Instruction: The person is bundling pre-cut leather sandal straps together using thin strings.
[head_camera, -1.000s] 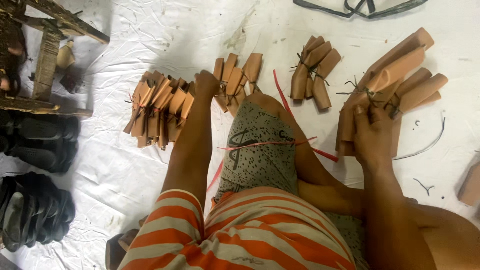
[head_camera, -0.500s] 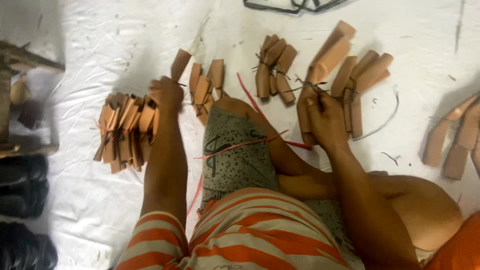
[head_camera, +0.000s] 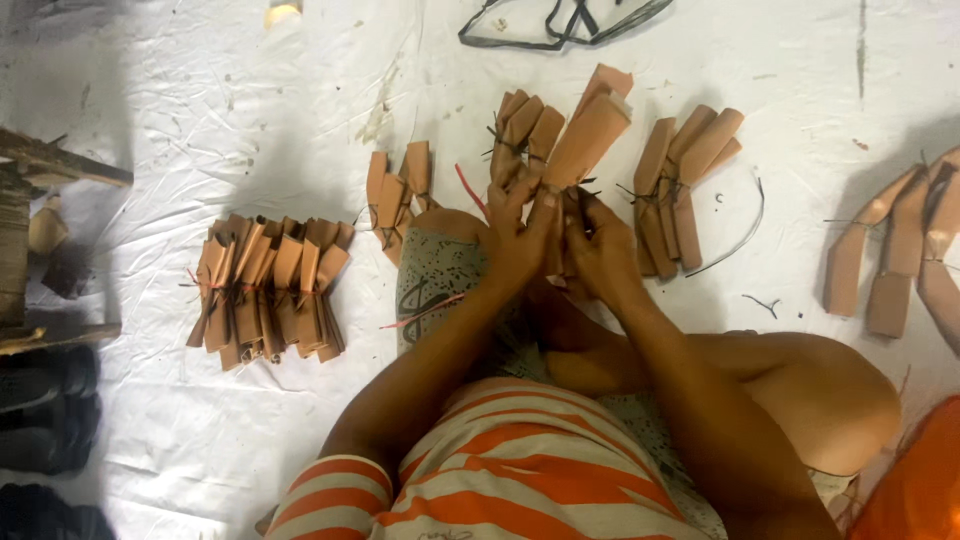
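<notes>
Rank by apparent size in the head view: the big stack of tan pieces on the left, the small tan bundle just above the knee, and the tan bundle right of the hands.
1. Big stack of tan pieces, clearly largest.
2. Tan bundle right of the hands.
3. Small tan bundle above the knee, smallest.
All lie on the white sheet, so nearness hardly skews this.

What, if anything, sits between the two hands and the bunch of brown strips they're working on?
Nothing visible does. The left hand and right hand both already grip the lower end of the brown strip bunch, raised over the white sheet. The tied bundles lie off to the sides, apart from it.
</notes>
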